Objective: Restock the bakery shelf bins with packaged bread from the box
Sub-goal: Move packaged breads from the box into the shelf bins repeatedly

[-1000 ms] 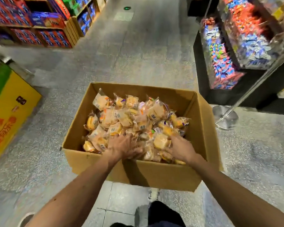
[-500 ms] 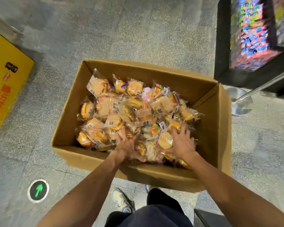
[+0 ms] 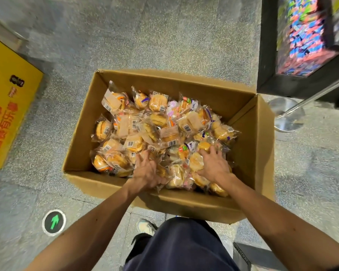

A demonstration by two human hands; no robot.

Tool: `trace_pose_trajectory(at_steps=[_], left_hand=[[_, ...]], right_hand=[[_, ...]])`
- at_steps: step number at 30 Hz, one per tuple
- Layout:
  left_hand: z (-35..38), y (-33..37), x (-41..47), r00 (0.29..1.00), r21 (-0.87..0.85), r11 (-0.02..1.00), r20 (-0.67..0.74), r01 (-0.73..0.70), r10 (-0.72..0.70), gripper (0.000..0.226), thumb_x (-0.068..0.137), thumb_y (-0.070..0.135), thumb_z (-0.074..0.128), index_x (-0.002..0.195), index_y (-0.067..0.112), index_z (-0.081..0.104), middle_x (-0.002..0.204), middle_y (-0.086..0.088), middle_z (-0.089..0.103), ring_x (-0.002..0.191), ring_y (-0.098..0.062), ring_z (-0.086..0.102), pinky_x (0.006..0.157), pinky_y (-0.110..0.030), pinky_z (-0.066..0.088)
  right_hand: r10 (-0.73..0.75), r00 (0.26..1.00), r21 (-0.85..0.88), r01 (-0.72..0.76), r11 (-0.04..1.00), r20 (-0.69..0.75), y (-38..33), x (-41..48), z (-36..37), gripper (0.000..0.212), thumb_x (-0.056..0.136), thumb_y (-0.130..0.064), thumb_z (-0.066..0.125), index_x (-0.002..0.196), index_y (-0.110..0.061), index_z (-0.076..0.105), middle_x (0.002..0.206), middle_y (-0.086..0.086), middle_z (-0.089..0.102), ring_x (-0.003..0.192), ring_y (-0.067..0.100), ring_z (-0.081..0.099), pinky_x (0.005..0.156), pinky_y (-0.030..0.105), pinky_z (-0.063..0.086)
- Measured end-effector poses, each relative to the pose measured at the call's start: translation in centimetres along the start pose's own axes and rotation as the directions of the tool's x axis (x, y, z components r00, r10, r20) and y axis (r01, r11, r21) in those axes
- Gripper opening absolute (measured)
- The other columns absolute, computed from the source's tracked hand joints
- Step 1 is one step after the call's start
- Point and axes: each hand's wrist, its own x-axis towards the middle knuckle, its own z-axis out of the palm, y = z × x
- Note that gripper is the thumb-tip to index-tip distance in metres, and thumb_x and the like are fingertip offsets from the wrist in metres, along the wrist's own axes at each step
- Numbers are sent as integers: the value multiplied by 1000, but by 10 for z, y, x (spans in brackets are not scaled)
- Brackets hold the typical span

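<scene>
- Left hand (image 3: 145, 169) and right hand (image 3: 213, 165) are lying spread wide, fingers splayed, on the bread packets (image 3: 159, 102) at the near end of the box (image 3: 184, 206); neither is gripping a packet yet.
- Packets are sitting heaped loose in the box, which is standing on the floor (image 3: 164, 36); bakery bins are not showing.
- Risk: slick film is probably sliding between splayed fingers, so an overfull scoop could be dropping packets onto the floor.
- Risk: pressing down could be squashing the soft buns underneath.

The person wears dark navy legwear (image 3: 184, 247); trousers or shorts cannot be told. One pale grey-white sneaker (image 3: 145, 226) shows, dark at its collar. The left hand (image 3: 147, 171), right hand (image 3: 213, 167) and forearms (image 3: 98, 218) are bare.
</scene>
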Motion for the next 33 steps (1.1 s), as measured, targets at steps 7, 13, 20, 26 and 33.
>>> trace_pose_trajectory(at_steps=[7, 13, 20, 26, 33], left_hand=[[-31, 16, -18, 993, 37, 998, 102, -58, 54, 69, 79, 64, 66, 123, 12, 58, 146, -9, 34, 139, -30, 24, 118, -51, 19], [-82, 26, -50, 977, -56, 980, 86, -189, 194, 40, 76, 49, 75, 60, 18, 54, 109, -4, 55, 125, -24, 38, 98, -36, 42], [-113, 4, -84, 901, -28, 900, 1, -434, 434, 77, 56, 80, 62, 88, 10, 66, 128, -7, 58, 136, -29, 38, 112, -46, 36], [-122, -34, -107, 769, -37, 773, -145, -633, 622, 77, 53, 79, 62, 97, 16, 67, 134, 5, 53, 147, -18, 21, 124, -39, 12], [-129, 12, -161, 620, 180, 628, -107, -757, 778, 41, 70, 51, 79, 96, 20, 69, 156, -4, 31, 150, -19, 13, 121, -35, 19]], right_hand=[[21, 999, 19, -20, 1000, -38, 2, -27, -9, 85, 84, -41, 75, 153, -24, 28, 161, 12, 21, 148, 36, 21, 114, 50, 33], [91, 989, 243, -62, 968, -113, -2, -64, -31, 97, 80, -51, 76, 155, -20, 24, 156, 10, 36, 140, 30, 37, 114, 44, 37], [169, 981, 855, -4, 519, -98, -20, -128, -28, 62, 75, -39, 84, 124, -14, 54, 109, 0, 65, 96, 17, 67, 93, 40, 55], [215, 974, 997, 68, 31, -73, -55, -187, -3, 55, 87, -40, 72, 131, -18, 49, 100, 8, 61, 69, 15, 57, 55, 23, 47], [157, 976, 857, 209, -471, -152, -60, -290, 49, 42, 76, -45, 67, 109, -20, 64, 94, 17, 61, 66, 23, 64, 55, 26, 51]])
